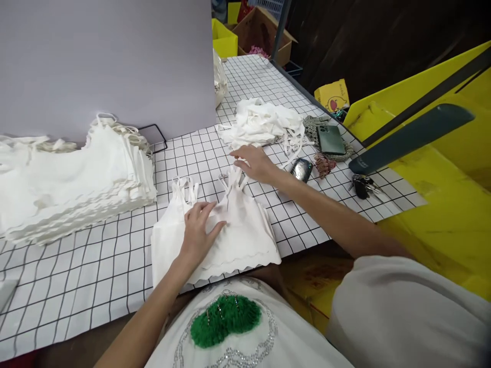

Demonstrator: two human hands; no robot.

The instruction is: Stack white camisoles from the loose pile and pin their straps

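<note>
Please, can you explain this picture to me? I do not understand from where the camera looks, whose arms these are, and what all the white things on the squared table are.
The camera sits on a person's head and looks forward and down, so the two bare arms belong to that person.

The left hand lies flat on a small stack of white camisole tops at the near edge of the table, which has a white cover with a black grid. The right hand reaches forward and touches the shoulder straps of the same stack. Neither hand grips anything; both are open.

To the left lies a much larger pile of white tops, in front of a grey board. Behind the right hand is a loose heap of white fabric. To the right lie a green phone and a bunch of keys.
</note>
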